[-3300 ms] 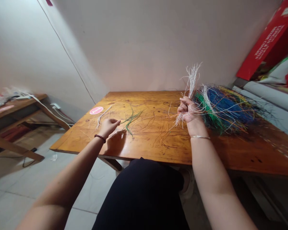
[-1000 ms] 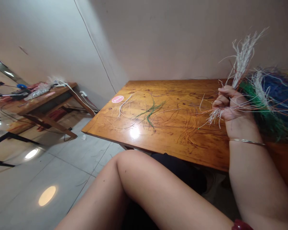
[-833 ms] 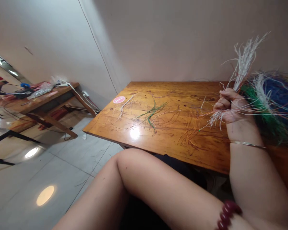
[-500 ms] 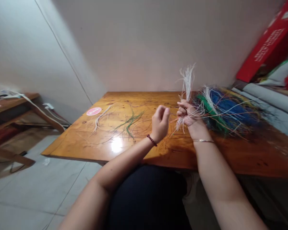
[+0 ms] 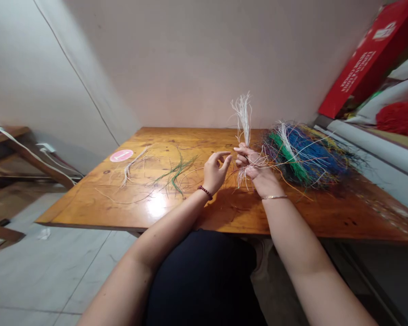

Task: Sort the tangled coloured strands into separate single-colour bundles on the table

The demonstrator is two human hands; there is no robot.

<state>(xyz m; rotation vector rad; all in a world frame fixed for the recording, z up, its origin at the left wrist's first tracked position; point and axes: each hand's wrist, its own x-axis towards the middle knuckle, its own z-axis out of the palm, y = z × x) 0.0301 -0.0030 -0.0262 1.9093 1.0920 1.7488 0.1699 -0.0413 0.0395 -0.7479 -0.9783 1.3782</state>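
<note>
My right hand (image 5: 249,159) is closed around a bundle of white strands (image 5: 244,122). The frayed tops fan upward above the fist, and shorter ends stick out below it. Several loose pale and orange strands trail from the fist over the wrist to the right. To its left, my left hand (image 5: 216,171) hovers over the table with fingers bent and the thumb tip slightly apart from them. I make out nothing between those fingers. Right of my right hand lies a tangled heap of blue, green, white and yellow strands (image 5: 313,154).
Green strands (image 5: 177,173) and a thin white bunch (image 5: 132,166) lie on the wooden table (image 5: 98,213), near a pink round sticker (image 5: 121,155). A red box (image 5: 367,59) and pale rolls (image 5: 377,140) stand at the right. A second table (image 5: 17,135) with cables is at the left.
My left hand's fingers have loosened from a closed pinch. My right hand keeps hold of the white bundle. The whole view has shifted, so things appear further left.
</note>
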